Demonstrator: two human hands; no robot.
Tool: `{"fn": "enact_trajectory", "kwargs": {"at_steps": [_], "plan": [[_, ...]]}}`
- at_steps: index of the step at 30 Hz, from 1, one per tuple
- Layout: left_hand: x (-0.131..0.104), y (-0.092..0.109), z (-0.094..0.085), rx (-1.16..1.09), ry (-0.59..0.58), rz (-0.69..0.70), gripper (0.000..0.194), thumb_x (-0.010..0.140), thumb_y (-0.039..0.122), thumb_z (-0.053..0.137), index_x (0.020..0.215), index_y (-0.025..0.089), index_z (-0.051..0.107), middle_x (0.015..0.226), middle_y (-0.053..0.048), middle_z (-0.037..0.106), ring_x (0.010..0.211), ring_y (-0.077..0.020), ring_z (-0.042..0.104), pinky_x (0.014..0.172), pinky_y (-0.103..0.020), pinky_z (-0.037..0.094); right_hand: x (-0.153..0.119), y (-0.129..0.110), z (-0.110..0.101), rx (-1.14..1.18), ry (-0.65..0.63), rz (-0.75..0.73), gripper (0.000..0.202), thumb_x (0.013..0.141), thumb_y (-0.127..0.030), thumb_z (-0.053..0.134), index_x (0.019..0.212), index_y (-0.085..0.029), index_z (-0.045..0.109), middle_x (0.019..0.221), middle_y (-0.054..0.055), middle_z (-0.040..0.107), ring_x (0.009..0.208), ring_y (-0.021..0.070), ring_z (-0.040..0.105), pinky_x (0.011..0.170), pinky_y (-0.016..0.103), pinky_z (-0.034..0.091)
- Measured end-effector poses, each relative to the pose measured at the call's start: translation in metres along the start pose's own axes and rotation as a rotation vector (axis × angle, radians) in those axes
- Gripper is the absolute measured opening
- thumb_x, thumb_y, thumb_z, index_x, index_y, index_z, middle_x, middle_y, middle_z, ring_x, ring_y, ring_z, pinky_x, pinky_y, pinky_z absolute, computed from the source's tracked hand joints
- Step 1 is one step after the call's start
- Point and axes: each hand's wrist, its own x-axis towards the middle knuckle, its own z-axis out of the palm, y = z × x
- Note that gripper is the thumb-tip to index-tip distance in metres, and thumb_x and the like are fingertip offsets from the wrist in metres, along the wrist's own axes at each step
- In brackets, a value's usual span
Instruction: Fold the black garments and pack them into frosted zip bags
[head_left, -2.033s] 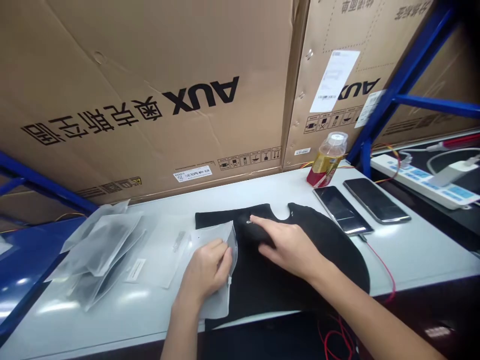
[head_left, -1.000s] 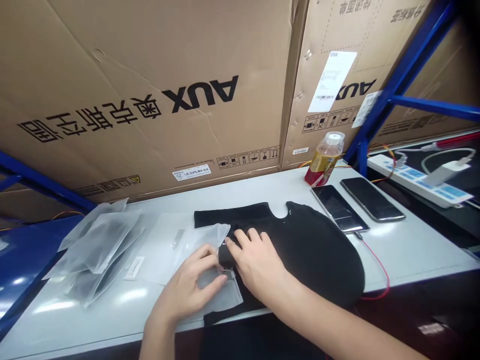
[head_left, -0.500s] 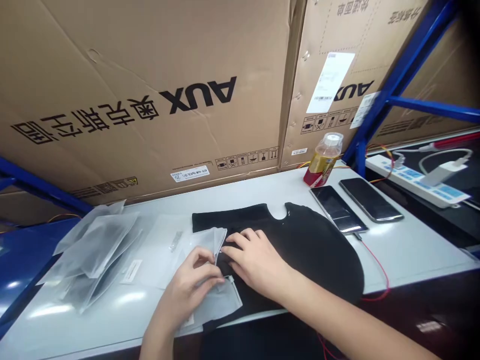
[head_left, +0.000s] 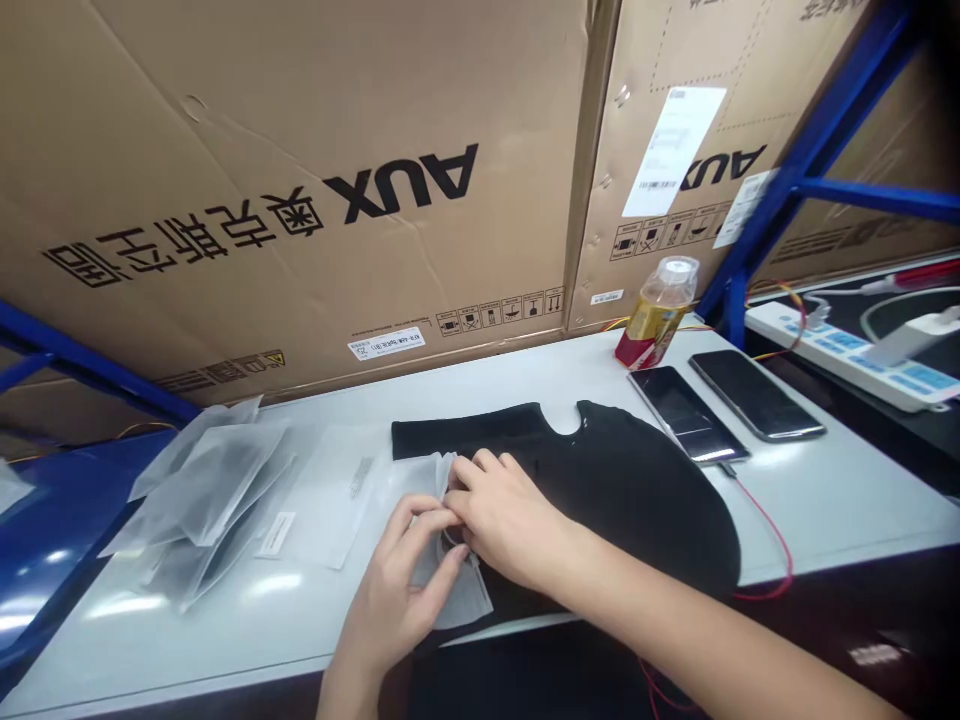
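A frosted plastic zip bag (head_left: 472, 597) lies at the table's front edge, its mouth gaping between my hands. My left hand (head_left: 405, 572) is closed on the near side of the bag's mouth, thumb and fingers bent. Opposite it, my right hand (head_left: 504, 515) pinches the bag's far edge with its fingertips, which meet those of the left. Under the bag and my right hand spreads a flat black fabric piece (head_left: 637, 500), with a straight strip at left, a rounded right end and a notch at the top. My fingers hide part of the bag's opening.
Several frosted bags (head_left: 217, 490) are piled at left on the white table (head_left: 97, 640). Two phones (head_left: 690, 415) lie at right, one with a red cable (head_left: 776, 535), near a drink bottle (head_left: 656, 315). Large cartons (head_left: 300, 100) and a blue frame (head_left: 821, 130) stand behind; a power strip (head_left: 847, 350) sits far right.
My left hand has moved up and right to meet my right fingertips at the bag's mouth, which now gapes wider. The whole view has shifted slightly.
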Motion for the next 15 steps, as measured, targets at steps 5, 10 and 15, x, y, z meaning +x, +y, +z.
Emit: {"fn": "enact_trajectory", "kwargs": {"at_steps": [5,10,15], "plan": [[-0.003,0.006,0.007,0.125,0.165,-0.270,0.023,0.102,0.045,0.058,0.112,0.024,0.055,0.101,-0.005,0.066,0.086,-0.0222,0.068,0.076,-0.038,0.059,-0.017,0.025,-0.001,0.355,0.044,-0.135,0.026,0.103,-0.029,0.060,0.126,-0.030,0.072,0.129,0.003,0.068,0.118,0.0238,0.054,0.098,0.042,0.043],[0.003,0.015,0.009,0.211,-0.022,-0.311,0.035,0.108,0.042,0.038,0.077,0.026,0.038,0.067,0.002,0.054,0.060,-0.0197,0.055,0.056,-0.031,0.043,-0.021,0.020,0.003,0.330,0.048,-0.117,0.030,0.107,-0.028,0.053,0.130,-0.033,0.071,0.137,0.002,0.067,0.126,0.0257,0.050,0.103,0.046,0.040],[0.014,0.015,0.004,0.296,0.038,-0.121,0.032,0.105,0.031,0.042,0.075,0.025,0.042,0.072,-0.001,0.055,0.074,-0.0226,0.056,0.074,-0.037,0.045,-0.016,0.011,0.005,0.295,0.061,-0.053,0.019,0.102,-0.028,0.060,0.111,-0.024,0.076,0.127,0.005,0.072,0.112,0.0262,0.055,0.096,0.044,0.045]]}}
